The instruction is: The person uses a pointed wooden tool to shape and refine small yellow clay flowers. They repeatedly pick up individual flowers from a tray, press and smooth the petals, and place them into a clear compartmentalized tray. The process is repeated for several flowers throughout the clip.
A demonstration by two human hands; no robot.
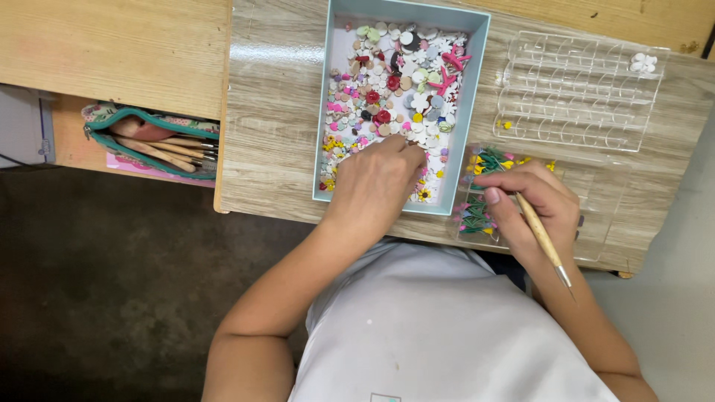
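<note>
Seen from above, the pale blue rectangular cardboard tray (477,45) of tiny coloured flower and disc-shaped pieces (395,82) served as the landmark on a light wood-grain table (275,112). Far left of the tray, a teal-edged fabric pencil pouch (149,141) holding wooden-handled tools sat on a lower shelf. Inside the tray's near end, the person's left hand (376,186) rested palm down, fingers curled narrowly together on the pieces; whether it pinched one could not be told. Just right of the tray, a clear plastic lid bearing small green-stemmed flower picks (480,212) lay under the right hand (532,205), which gripped a slim wooden stylus with a metal tip (547,246). Beyond that, right of the tray, stood a clear plastic compartment organiser (577,93). The step appeared to be sorting through pieces; the next move likely called for a delicate pinch.
</note>
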